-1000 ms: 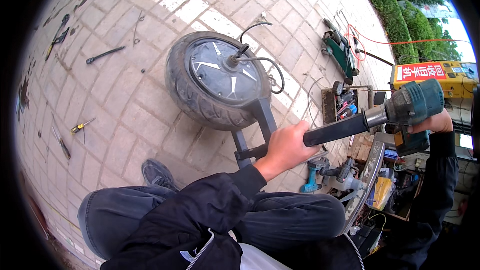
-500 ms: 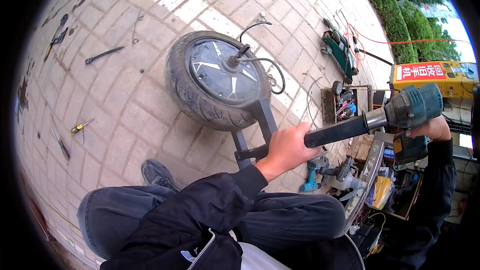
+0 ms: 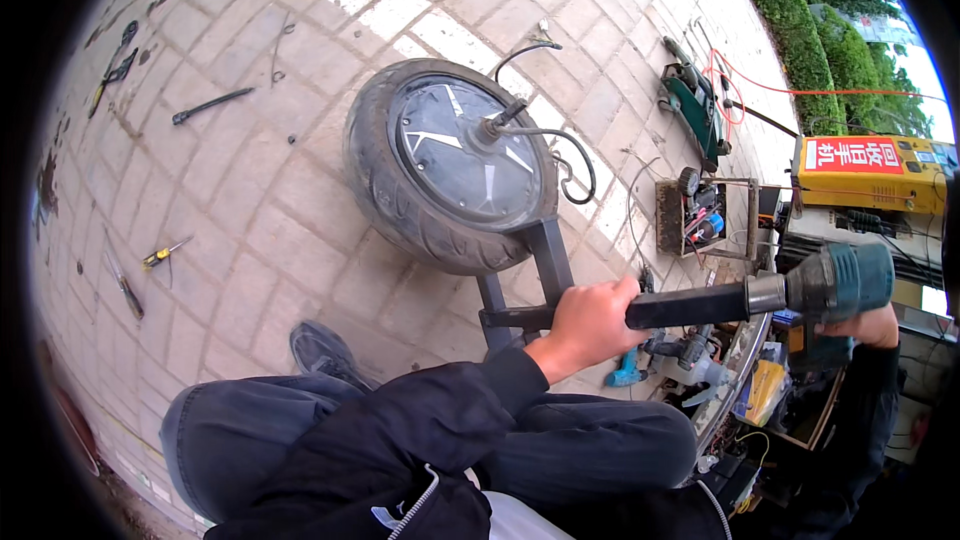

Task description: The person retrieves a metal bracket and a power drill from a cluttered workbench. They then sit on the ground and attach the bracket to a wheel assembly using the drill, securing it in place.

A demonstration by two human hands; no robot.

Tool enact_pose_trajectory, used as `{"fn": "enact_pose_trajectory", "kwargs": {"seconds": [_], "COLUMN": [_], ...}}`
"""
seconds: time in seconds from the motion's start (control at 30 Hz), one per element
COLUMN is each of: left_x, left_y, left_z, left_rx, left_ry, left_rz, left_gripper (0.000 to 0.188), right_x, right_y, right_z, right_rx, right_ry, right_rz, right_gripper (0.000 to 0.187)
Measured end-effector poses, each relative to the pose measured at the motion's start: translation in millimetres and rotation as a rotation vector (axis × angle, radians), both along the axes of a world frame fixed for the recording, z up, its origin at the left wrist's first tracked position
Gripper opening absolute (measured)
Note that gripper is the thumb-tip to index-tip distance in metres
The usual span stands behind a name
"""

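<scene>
My left hand (image 3: 588, 328) is wrapped round a black square bar (image 3: 690, 307), which joins a two-armed black fork (image 3: 550, 255). Between the fork's arms is a wheel (image 3: 375, 180) with a worn black tyre and a dark hub cover with silvery marks; a cable (image 3: 560, 137) comes out of its axle. At the bar's right end, a metal socket (image 3: 766, 294) on a teal cordless impact wrench (image 3: 850, 278) meets the bar; whether it sits over or inside the end, I cannot tell. My right hand (image 3: 868, 327) grips the wrench's handle, its fingers partly hidden.
Screwdrivers (image 3: 125, 285), pliers (image 3: 113, 70) and a black rod (image 3: 212, 106) lie on the brick paving at left. Right of the wheel stand a green floor jack (image 3: 692, 110) and a tool crate (image 3: 672, 220). A teal power tool (image 3: 628, 370) lies below the bar.
The wrench and the bar's right end have swung down towards the lower edge, so the bar lies nearer level. Both hands keep their grip. The whole view has shifted slightly.
</scene>
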State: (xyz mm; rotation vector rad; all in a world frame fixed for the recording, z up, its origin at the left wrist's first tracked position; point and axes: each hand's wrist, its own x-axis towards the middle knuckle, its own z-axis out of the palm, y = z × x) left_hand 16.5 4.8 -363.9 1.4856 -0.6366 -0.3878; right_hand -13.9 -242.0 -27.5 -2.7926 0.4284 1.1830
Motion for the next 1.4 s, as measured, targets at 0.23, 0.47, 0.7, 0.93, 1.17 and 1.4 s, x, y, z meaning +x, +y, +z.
{"fn": "enact_pose_trajectory", "kwargs": {"seconds": [0.23,0.47,0.7,0.93,1.17,1.4], "left_x": [-10.0,-15.3,-16.5,-19.3,-23.0,-21.0], "left_y": [-0.2,2.4,9.0,6.3,0.8,-1.8], "left_z": [-12.1,-21.7,-4.0,-10.1,-14.5,-12.6], "left_rx": [-0.025,-0.023,-0.003,-0.033,-0.012,-0.015], "left_ry": [-0.024,-0.033,0.101,0.049,-0.001,-0.015], "left_rz": [-0.053,-0.090,-0.172,-0.113,-0.073,-0.054], "left_gripper": [0.035,0.033,0.032,0.033,0.033,0.031], "right_x": [-34.2,-76.9,-56.6,-52.2,-79.1,-83.6], "right_y": [16.4,31.1,48.0,46.1,37.3,38.1], "right_z": [-1.2,-13.8,-4.3,-7.3,-1.7,-3.1], "right_rx": [0.006,0.142,0.088,0.104,0.133,0.069], "right_ry": [0.092,-0.006,-0.098,-0.125,-0.108,-0.098], "right_rz": [-0.293,-0.704,-0.827,-0.873,-0.870,-0.760], "right_gripper": [0.066,0.068,0.063,0.075,0.071,0.061]}}
